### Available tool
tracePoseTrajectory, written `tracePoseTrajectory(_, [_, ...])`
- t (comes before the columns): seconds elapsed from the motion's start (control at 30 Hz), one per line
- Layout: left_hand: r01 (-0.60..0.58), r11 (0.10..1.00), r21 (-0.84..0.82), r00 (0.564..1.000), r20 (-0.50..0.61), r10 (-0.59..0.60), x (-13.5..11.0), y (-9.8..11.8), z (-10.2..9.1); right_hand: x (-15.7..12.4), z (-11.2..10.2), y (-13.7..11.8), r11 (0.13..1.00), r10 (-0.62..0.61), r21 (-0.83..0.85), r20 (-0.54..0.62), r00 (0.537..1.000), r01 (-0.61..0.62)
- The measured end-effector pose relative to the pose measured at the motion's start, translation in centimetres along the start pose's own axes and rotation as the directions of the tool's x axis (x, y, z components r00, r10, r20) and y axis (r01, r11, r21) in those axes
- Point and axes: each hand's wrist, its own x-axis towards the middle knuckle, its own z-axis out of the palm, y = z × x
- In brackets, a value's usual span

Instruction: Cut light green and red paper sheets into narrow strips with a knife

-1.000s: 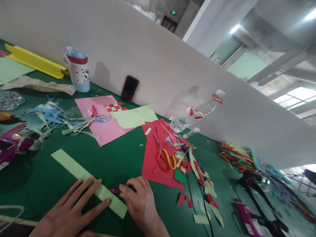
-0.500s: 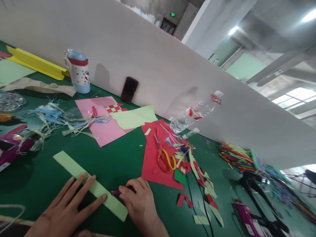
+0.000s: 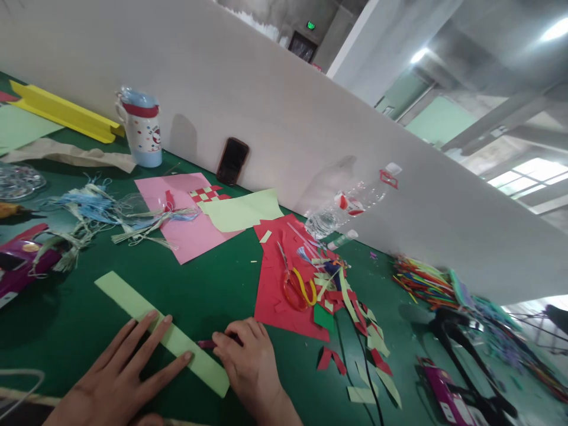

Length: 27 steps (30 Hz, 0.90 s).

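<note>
A pale green paper strip (image 3: 128,299) lies slantwise on the dark green table in front of me. My left hand (image 3: 119,370) rests on it with spread fingers, the fingertips pressing the paper flat. My right hand (image 3: 252,361) is closed around a thin dark purple pen-like stick (image 3: 206,344), whose end reaches the strip's upper edge. Its exact kind I cannot make out. The heel of that hand sits on the table beside the strip's lower right end.
Scissors (image 3: 298,289) with red and yellow handles lie on red paper (image 3: 270,272), beside paper scraps (image 3: 375,340). Pink paper (image 3: 186,245), tassels (image 3: 91,204), a phone (image 3: 233,161), a cup (image 3: 144,130) and a tilted plastic bottle (image 3: 346,204) stand further back. A black stand (image 3: 470,355) is right.
Almost nothing differs. Both hands and the paper strip keep their places, with only a very slight shift of the right hand and the stick.
</note>
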Motion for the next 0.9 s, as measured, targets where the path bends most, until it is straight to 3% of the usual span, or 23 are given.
tracePoseTrajectory(0.33, [-0.097, 0.995, 0.039, 0.995, 0.004, 0.097, 0.8, -0.4, -0.4, 0.5, 0.0, -0.2, 0.999, -0.008, -0.034, 0.026, 1.0, 0.009])
tracePoseTrajectory(0.9, [-0.069, 0.997, 0.036, 0.997, 0.03, 0.068, 0.7, -0.2, -0.5, 0.7, 0.1, -0.4, 1.0, -0.007, -0.006, 0.029, 1.0, 0.007])
